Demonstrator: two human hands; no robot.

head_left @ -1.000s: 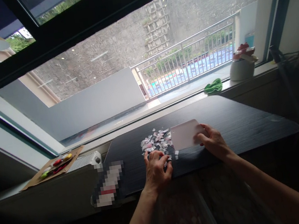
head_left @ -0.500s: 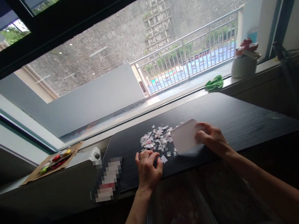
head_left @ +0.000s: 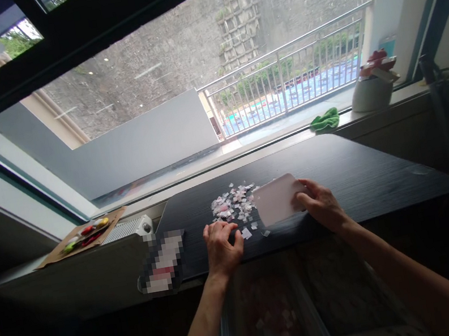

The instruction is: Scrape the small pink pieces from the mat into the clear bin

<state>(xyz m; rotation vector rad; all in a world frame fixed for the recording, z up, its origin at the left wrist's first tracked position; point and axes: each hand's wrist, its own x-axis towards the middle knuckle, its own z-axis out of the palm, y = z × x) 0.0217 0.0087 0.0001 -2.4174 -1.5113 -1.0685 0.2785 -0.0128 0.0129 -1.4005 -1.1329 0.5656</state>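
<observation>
My right hand (head_left: 320, 200) grips a thin white flexible scraper (head_left: 279, 200) by its right end, thumb on top. The scraper stands tilted on the dark table (head_left: 358, 168), its left edge against a heap of small white and pinkish square scraps (head_left: 230, 201). Some scraps behind the scraper are hidden. My left hand (head_left: 223, 248) rests on the table at the near left of the heap, fingers curved and thumb apart, holding nothing that I can see. A few loose scraps (head_left: 247, 233) lie between the two hands.
Below the table edge, a clear plastic bin (head_left: 312, 308) holds more scraps. A blurred-out flat item (head_left: 165, 261) lies at the table's left end. On the sill are a green cloth (head_left: 325, 119) and a white jug with red top (head_left: 372, 88). Cardboard with colourful items (head_left: 89, 236) lies left.
The scraper has slid slightly left against the heap, covering a few scraps at its far edge. My left hand stays almost in place. The view has shifted a little.
</observation>
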